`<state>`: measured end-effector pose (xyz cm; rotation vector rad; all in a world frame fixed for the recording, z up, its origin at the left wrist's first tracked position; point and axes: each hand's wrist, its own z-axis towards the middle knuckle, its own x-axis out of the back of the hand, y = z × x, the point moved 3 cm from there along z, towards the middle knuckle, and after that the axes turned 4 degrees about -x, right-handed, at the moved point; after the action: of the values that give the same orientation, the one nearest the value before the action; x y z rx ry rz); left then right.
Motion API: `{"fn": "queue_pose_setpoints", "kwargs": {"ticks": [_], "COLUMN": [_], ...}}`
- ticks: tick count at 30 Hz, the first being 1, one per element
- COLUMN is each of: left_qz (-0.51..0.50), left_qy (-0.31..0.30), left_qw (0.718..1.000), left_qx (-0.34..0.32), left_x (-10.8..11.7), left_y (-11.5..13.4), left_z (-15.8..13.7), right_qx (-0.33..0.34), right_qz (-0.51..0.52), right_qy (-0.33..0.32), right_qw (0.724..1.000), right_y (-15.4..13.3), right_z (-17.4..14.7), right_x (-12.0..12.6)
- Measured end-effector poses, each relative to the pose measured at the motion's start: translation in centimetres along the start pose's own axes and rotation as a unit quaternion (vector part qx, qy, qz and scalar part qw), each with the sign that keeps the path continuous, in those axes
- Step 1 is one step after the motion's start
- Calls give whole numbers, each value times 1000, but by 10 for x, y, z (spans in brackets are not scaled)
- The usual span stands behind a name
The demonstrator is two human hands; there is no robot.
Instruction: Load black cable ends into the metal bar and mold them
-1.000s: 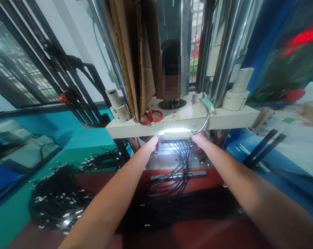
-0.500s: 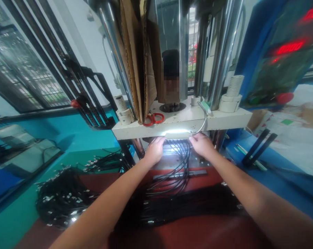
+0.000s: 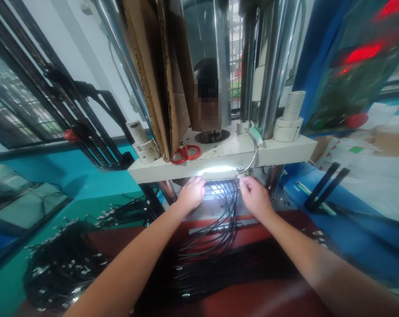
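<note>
My left hand (image 3: pixel 193 192) is at the left end of a brightly lit metal block (image 3: pixel 216 189) under the machine's cream plate (image 3: pixel 226 156). Its fingers are bent together, the tips partly hidden, and what they grip I cannot make out. At the block's right end my right hand (image 3: pixel 255 196) is closed in a pinch, its contents too small to name. Several black cables (image 3: pixel 230 207) run from the block toward me, between my hands. A small lamp (image 3: pixel 219 175) on a bent metal arm shines just above them.
Red-handled scissors (image 3: pixel 186 154) and upright cardboard (image 3: pixel 173 88) are on the plate. Bundled black cables (image 3: pixel 64 264) lie at left, more cables (image 3: pixel 226 264) on the red surface before me. A metal bar (image 3: pixel 199 230) lies under the cables. A control panel (image 3: pixel 358 66) stands right.
The view has shifted, so the machine appears farther left. My right hand has moved slightly away from the lamp's right end, and my left hand sits a little lower beside the block.
</note>
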<state>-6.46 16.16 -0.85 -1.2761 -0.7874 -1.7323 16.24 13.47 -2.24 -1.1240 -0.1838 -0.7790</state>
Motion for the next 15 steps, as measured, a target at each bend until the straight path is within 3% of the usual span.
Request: {"fn": "queue_pose_setpoints", "kwargs": {"ticks": [15], "left_qz": [16], "left_qy": [-33], "left_qw": [999], "left_qx": [-1], "left_x": [1], "left_y": [3], "left_z": [8], "right_qx": [8], "right_qz": [-8], "right_qy": [-22], "right_qw": [1000], "right_y": [-1], "right_z": [-1], "right_x": [-2]}}
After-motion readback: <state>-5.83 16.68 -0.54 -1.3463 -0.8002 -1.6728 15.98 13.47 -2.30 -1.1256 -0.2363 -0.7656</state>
